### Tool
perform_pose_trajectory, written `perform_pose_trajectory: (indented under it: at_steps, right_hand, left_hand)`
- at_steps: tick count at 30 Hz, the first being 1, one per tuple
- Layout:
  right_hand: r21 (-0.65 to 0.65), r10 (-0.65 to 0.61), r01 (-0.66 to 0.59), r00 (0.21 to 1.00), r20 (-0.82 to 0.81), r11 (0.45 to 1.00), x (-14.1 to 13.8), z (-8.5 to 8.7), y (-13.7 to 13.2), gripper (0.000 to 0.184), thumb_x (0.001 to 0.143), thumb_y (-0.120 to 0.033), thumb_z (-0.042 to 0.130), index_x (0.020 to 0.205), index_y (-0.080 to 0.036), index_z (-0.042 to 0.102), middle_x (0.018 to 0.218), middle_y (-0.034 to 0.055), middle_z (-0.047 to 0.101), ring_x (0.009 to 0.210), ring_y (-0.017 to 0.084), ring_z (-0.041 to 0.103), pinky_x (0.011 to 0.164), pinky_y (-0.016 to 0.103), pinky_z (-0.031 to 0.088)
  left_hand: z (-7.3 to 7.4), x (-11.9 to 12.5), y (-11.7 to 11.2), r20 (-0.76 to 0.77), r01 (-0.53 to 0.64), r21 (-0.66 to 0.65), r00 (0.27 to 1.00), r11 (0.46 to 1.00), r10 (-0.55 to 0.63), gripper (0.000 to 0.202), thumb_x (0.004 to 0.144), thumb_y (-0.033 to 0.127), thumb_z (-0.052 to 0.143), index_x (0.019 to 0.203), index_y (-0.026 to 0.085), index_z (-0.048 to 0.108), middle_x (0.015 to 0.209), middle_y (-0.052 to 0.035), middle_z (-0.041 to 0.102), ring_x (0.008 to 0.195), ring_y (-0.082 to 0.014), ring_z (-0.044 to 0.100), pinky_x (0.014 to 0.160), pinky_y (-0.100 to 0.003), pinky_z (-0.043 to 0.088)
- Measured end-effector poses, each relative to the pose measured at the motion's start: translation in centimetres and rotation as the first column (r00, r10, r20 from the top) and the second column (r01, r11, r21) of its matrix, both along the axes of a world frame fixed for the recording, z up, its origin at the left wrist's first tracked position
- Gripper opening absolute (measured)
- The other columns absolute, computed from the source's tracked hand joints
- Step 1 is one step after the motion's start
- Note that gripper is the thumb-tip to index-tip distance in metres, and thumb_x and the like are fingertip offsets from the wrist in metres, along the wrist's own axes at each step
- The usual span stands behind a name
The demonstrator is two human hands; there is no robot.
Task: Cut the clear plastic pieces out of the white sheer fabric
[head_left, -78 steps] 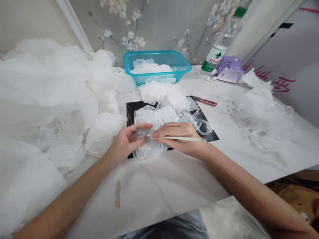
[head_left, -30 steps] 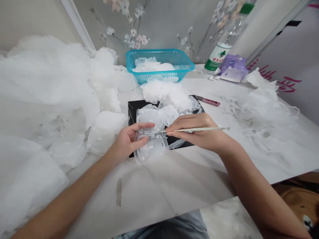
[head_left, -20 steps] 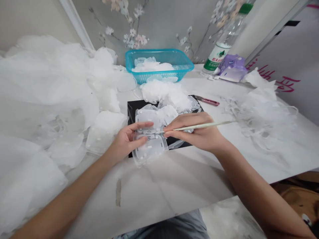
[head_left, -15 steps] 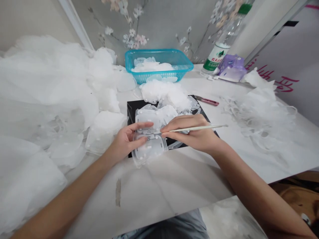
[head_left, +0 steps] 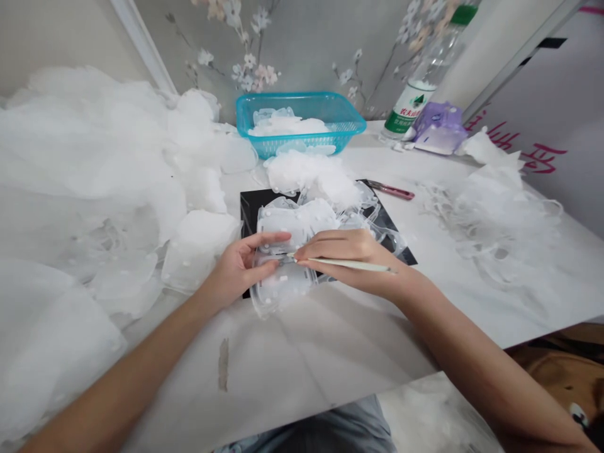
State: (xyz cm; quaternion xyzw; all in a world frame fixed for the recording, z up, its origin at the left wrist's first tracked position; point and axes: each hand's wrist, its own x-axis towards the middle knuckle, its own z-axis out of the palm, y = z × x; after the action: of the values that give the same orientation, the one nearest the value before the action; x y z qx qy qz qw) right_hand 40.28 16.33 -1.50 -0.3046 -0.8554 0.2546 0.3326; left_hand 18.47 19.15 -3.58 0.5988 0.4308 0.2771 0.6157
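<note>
My left hand (head_left: 240, 261) lies at the left edge of a translucent plastic sheet (head_left: 283, 286) with rounded panels, slots and small white dots. Its thumb and forefinger are stretched out and apart, both touching the sheet; the other fingers are mostly hidden. My right hand (head_left: 346, 255) is closed round a thin pale stick-like tool (head_left: 363, 265), held like a pen. The tool's tip is at the sheet's middle, between the two panels, close to my left fingertips. Beneath lies a black mat (head_left: 255, 200), with more translucent pieces (head_left: 325, 214) on it.
A blue plastic basket (head_left: 349, 128) holding translucent pieces stands at the back. White sheets (head_left: 94, 157) are heaped on the left, thin offcuts (head_left: 500, 226) on the right. Behind the mat lies a red-handled cutter (head_left: 394, 191). A water bottle (head_left: 408, 107) and a purple packet (head_left: 438, 129) stand back right.
My right hand has moved a little left and towards me, and the tool's tip has shifted left along the middle of the sheet. My left hand has stayed in place.
</note>
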Motion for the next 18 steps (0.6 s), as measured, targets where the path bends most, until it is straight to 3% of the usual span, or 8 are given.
perform_pose_trajectory:
  at_steps: [4, 10, 15, 18]
  right_hand:
    - [-0.014, 0.019, -0.019, 0.999, 0.04, 1.0, 0.1, 0.0, 0.1, 0.021, 0.093, -0.02, 0.045, 0.097, -0.015, 0.064, 0.097, 0.0087, 0.067, 0.089, 0.015, 0.063, 0.079, 0.027, 0.05]
    - [-0.058, 0.034, -0.029, 0.996, 0.081, 0.998, 0.4, 0.8, 0.1, 0.021, 0.093, -0.021, 0.045, 0.096, -0.015, 0.065, 0.095, 0.0084, 0.066, 0.086, 0.015, 0.062, 0.076, 0.026, 0.049]
    - [-0.066, 0.033, -0.026, 0.994, 0.108, 0.997, 0.7, 1.2, 0.0, 0.021, 0.093, -0.02, 0.045, 0.096, -0.015, 0.065, 0.093, 0.0081, 0.066, 0.084, 0.014, 0.061, 0.074, 0.026, 0.048]
    - [-0.045, 0.01, -0.005, 0.994, 0.104, 0.999, 0.8, 1.4, -0.1, 0.021, 0.093, -0.021, 0.046, 0.094, -0.015, 0.066, 0.092, 0.0075, 0.067, 0.082, 0.014, 0.061, 0.072, 0.026, 0.048]
  left_hand:
    - [0.1, 0.1, 0.0, -0.004, -0.007, -0.005, 1.0, 1.0, 0.007, 0.045, 0.071, 0.031, 0.071, 0.114, 0.02, 0.064, 0.1, -0.0058, 0.069, 0.078, -0.0167, 0.064, 0.062, -0.023, 0.052]
    - [0.3, 0.1, -0.1, -0.046, -0.014, -0.04, 0.999, 0.999, 0.012, 0.049, 0.07, 0.032, 0.071, 0.117, 0.019, 0.062, 0.081, -0.0036, 0.07, 0.059, -0.0134, 0.061, 0.05, -0.023, 0.049]
    - [0.3, 0.2, -0.2, -0.04, -0.016, -0.039, 0.999, 0.999, 0.015, 0.047, 0.07, 0.03, 0.071, 0.115, 0.019, 0.064, 0.08, -0.0028, 0.069, 0.051, -0.0086, 0.055, 0.046, -0.019, 0.046]
    - [0.2, 0.2, -0.1, 0.01, -0.005, -0.039, 1.0, 0.999, 0.006, 0.045, 0.069, 0.026, 0.071, 0.113, 0.019, 0.065, 0.089, -0.0035, 0.069, 0.057, -0.0076, 0.056, 0.05, -0.017, 0.047]
